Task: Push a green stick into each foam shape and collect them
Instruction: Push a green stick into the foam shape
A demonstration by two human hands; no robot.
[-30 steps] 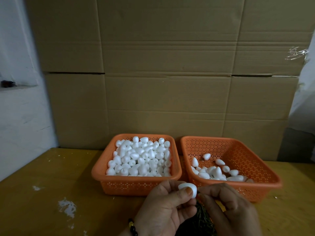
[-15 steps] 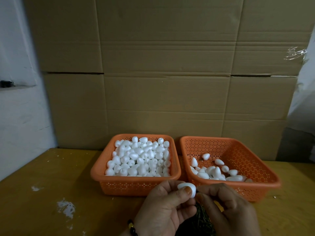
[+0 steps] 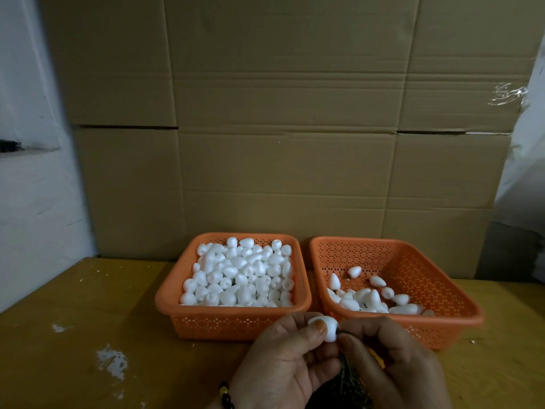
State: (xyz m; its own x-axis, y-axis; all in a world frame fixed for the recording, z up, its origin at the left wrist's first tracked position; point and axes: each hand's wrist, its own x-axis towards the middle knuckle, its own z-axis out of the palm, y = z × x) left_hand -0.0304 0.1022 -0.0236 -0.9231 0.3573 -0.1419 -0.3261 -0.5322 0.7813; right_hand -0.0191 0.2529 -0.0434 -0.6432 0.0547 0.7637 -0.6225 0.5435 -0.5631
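Left hand [image 3: 283, 361]: grip still pinches the foam shape [image 3: 324, 327], unmoved.
Right hand [image 3: 392, 364]: fingertips now touch the shape, pinching something dark; stick unclear.

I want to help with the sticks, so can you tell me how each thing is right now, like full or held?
Left basket: nearly full of white foam shapes.
Right basket: mostly bare, a few foam shapes along its near side.
Foam shape: held up in front of the baskets.
Left hand: pinches the foam shape.
Right hand: fingertips pinched at the foam shape's side; the stick is too small to tell.
Bundle of sticks: dark, under the hands.
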